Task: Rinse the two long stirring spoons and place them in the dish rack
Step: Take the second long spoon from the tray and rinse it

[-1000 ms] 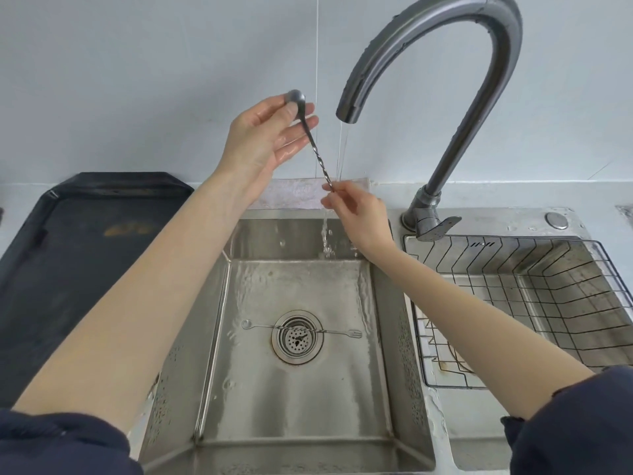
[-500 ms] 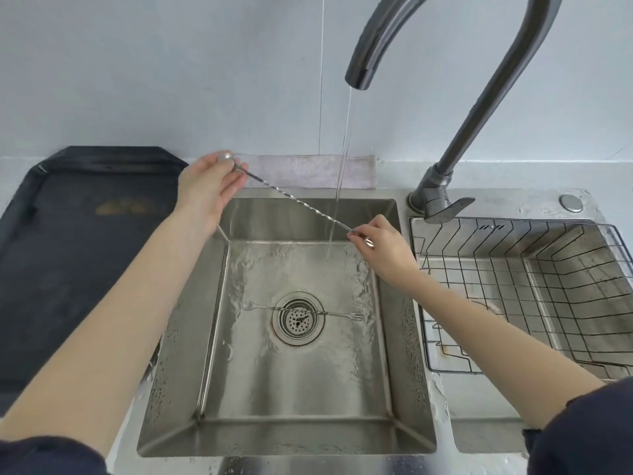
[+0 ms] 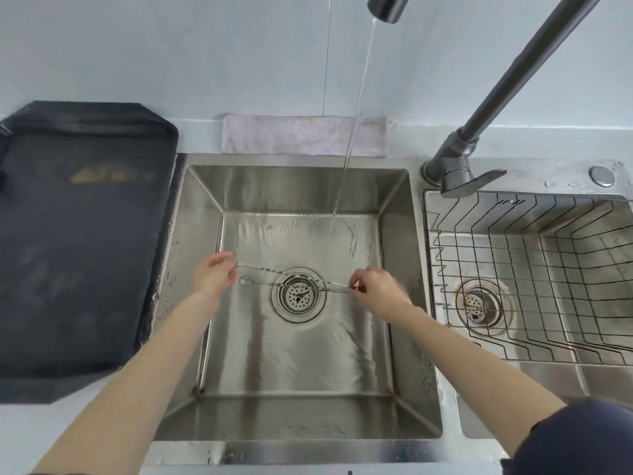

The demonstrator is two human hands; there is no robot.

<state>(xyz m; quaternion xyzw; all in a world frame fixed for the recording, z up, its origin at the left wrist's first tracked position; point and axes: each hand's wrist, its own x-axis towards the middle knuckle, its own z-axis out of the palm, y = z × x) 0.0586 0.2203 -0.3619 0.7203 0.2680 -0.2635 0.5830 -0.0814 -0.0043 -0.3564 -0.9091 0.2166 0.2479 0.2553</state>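
Observation:
Both hands are low in the left sink basin [image 3: 301, 368], just above the drain [image 3: 298, 294]. One long twisted stirring spoon [image 3: 270, 270] stretches between them: my left hand [image 3: 214, 277] grips its left end and my right hand [image 3: 376, 289] pinches its right end. The second stirring spoon [image 3: 260, 282] lies flat on the basin floor across the drain, its round bowl to the left, right beneath the held one. The two right ends sit close together at my right fingertips; I cannot tell if the lying spoon is touched. The wire dish rack [image 3: 513, 269] sits in the right basin.
The faucet spout [image 3: 388, 6] runs a thin water stream [image 3: 346, 166] that lands at the back of the basin, behind the hands. A pale cloth [image 3: 305, 135] lies along the wall behind the sink. A black tray [image 3: 78, 234] covers the counter on the left.
Both hands have dropped with the spoon from under the water stream down to the basin floor. The spoon went from steep, to slanted, to nearly level over the drain.

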